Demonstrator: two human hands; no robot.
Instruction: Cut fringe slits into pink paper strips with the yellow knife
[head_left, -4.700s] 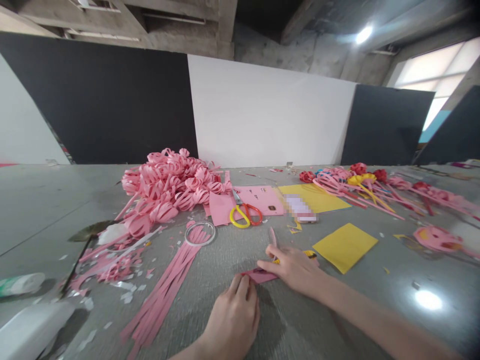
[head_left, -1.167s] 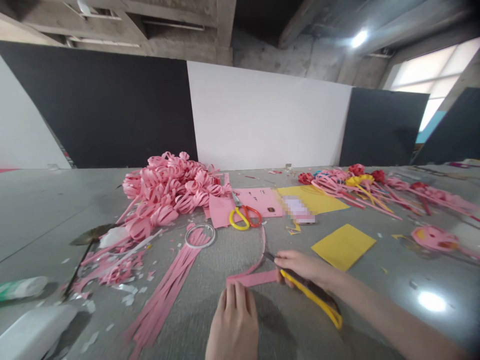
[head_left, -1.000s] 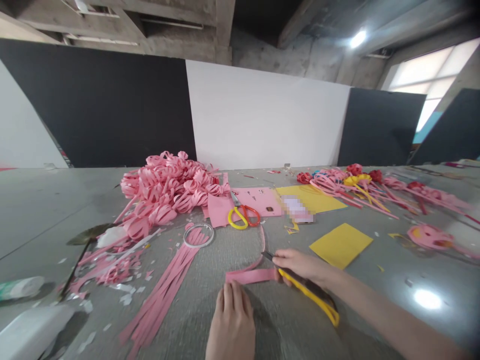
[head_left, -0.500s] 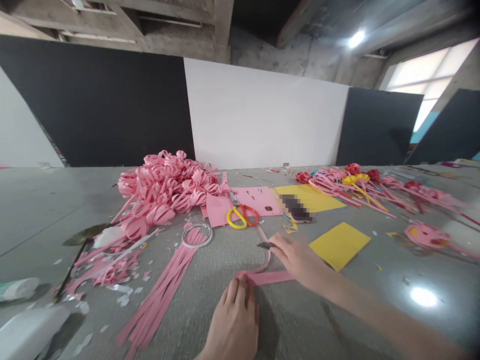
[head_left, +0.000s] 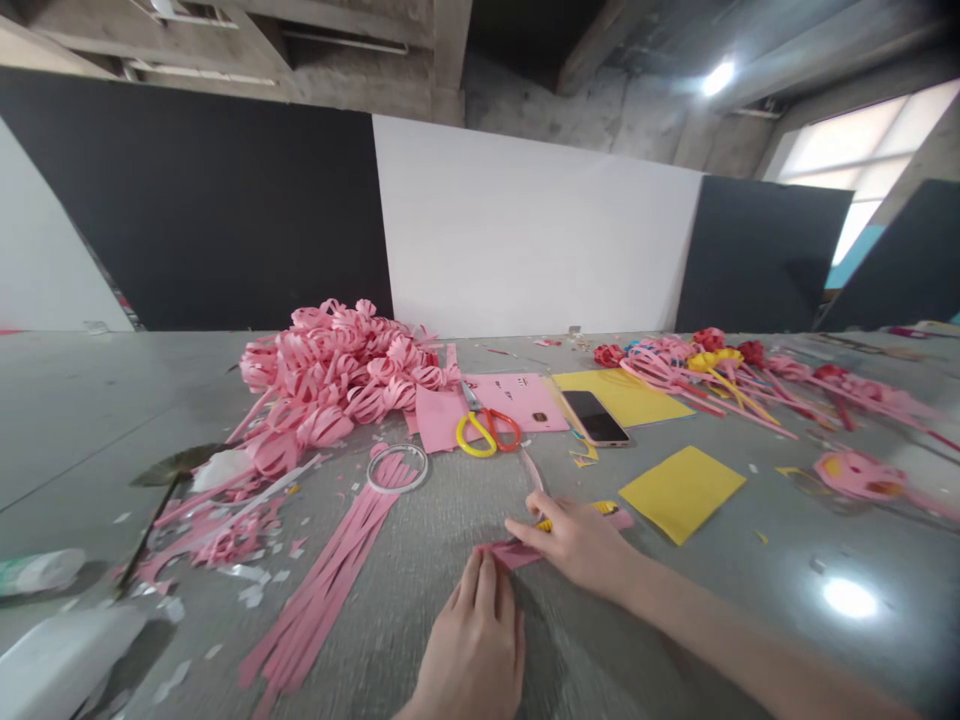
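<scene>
My left hand [head_left: 474,630] lies near the bottom centre, fingers stretched forward and close together. Its fingertips press the left end of a pink paper strip [head_left: 519,555] against the grey surface; its thumb is hidden. Over that strip, my right hand [head_left: 581,540] holds a yellow utility knife [head_left: 606,508], whose handle shows on both sides of the fingers. The thumb and forefinger point left, and I cannot make out the blade. A thin, pale pink sliver [head_left: 532,468] runs up from the right fingers toward the scissors [head_left: 487,430], which have one yellow and one orange handle.
Left of centre, a tape roll [head_left: 397,468] rests on a bundle of pink strips [head_left: 334,585]. Behind stands a heap of pink paper loops [head_left: 337,370]. A phone [head_left: 596,417], yellow sheets [head_left: 682,493], a pink sheet [head_left: 442,418] and paper flowers [head_left: 697,360] lie around.
My right hand has moved down and slightly right onto the pink strip. The knife blade, visible before, is out of sight, and its yellow handle now shows. My left hand stays nearly in place.
</scene>
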